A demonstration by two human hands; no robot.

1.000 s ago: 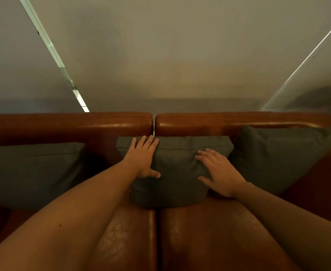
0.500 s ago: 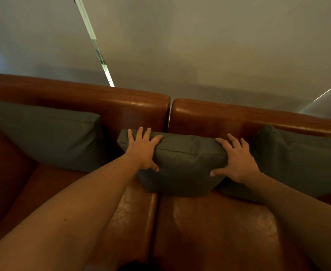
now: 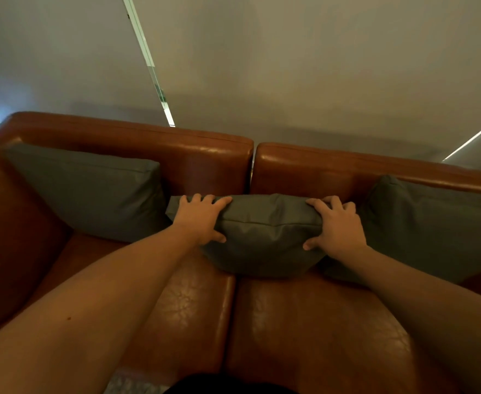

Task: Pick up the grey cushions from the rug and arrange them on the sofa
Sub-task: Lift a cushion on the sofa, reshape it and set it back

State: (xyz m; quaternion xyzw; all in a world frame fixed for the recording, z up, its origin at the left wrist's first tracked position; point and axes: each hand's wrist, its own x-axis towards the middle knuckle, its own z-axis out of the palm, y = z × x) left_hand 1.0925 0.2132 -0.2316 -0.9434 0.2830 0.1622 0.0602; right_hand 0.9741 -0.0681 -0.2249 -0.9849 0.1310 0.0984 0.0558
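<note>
A brown leather sofa (image 3: 205,160) fills the view from above, with a pale wall behind it. Three grey cushions stand along its backrest. The middle cushion (image 3: 264,237) sits on the seat right over the seam between the two seat pads, leaning back against the split in the backrest. Its long axis runs left to right, level with the backrest, directly ahead of the person.

Both hands hold this cushion by its top corners. The left hand (image 3: 202,218) wraps the top-left corner, fingers curled over the upper edge and thumb pressed on the front face. The right hand (image 3: 337,226) mirrors it on the top-right corner, its grip clamped the same way. The hands sit at equal reach, one at each end, so neither is nearer.

The left cushion (image 3: 88,191) leans in the sofa's left corner, just beside the middle one. The right cushion (image 3: 421,226) leans at the right, its lower edge tucked partly behind the middle one, touching it.

The coming move is likely a small push straight back, or a letting go.
</note>
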